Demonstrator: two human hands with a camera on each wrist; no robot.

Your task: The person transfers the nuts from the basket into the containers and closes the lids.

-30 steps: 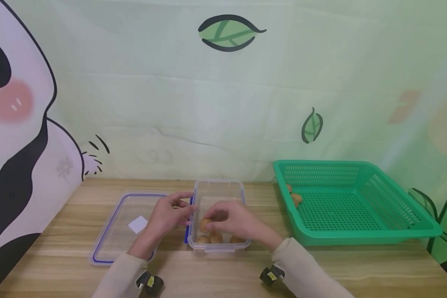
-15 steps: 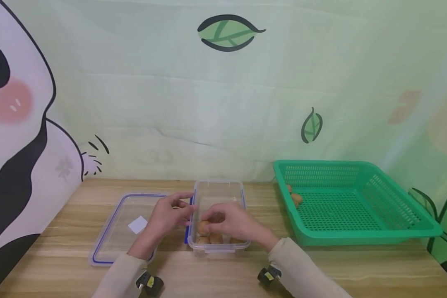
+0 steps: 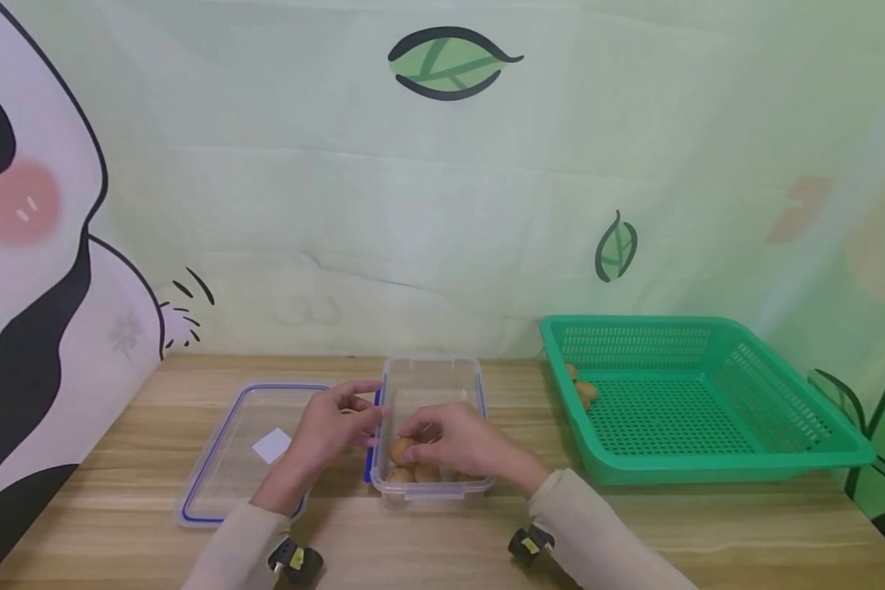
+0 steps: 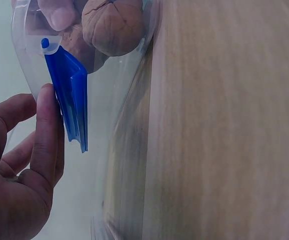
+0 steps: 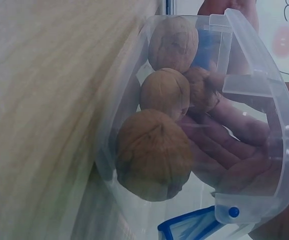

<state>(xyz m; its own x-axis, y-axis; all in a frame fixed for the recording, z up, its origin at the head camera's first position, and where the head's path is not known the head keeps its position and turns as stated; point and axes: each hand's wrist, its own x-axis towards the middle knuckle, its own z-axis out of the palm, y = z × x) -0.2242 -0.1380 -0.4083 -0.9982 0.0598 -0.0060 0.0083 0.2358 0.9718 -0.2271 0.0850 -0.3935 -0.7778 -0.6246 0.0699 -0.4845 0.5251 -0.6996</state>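
The clear container (image 3: 431, 426) sits mid-surface (image 3: 118, 541), its long axis running away from the person; the right hand (image 3: 457, 442) reaches into its near end, fingers curled in a narrow grip on a walnut (image 3: 401, 449) (others lie just beside it); the left hand (image 3: 332, 426) touches the blue latch (image 4: 72, 95) on the container's left wall, fingers fairly straight, gripping nothing.

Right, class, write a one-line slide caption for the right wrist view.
Seen through the clear plastic box, the right hand's fingers reach in beside the walnuts lying against its near wall.
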